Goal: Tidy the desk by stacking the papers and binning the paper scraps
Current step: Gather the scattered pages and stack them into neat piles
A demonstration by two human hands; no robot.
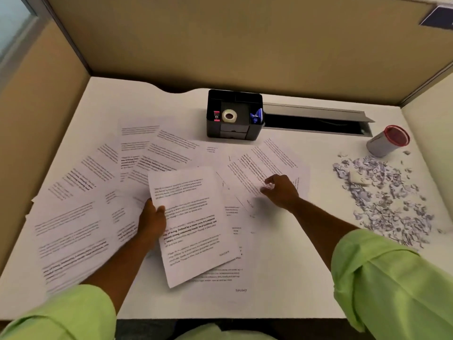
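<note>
Beige partition walls enclose a white worktop (282, 278) strewn with printed papers (103, 168). Left hand (152, 220) grips a held sheet (193, 224) by its left edge, thumb curled on top and the sheet raised off the surface. Right hand (279, 190) rests on a right-side sheet (257, 168), fingers (266, 190) curled at the paper; whether they already pinch it cannot be told.

Procedure, as judged:
1. Pinch the right-side sheet at one edge, not mid-page, to avoid creasing.
2. Lay it square on the held sheet and align the corners.
3. Collect the far-left papers next.

Scraps (382, 200) lie at far right near the bin (388, 141), which lies tipped; leave them until the stack is done.
</note>
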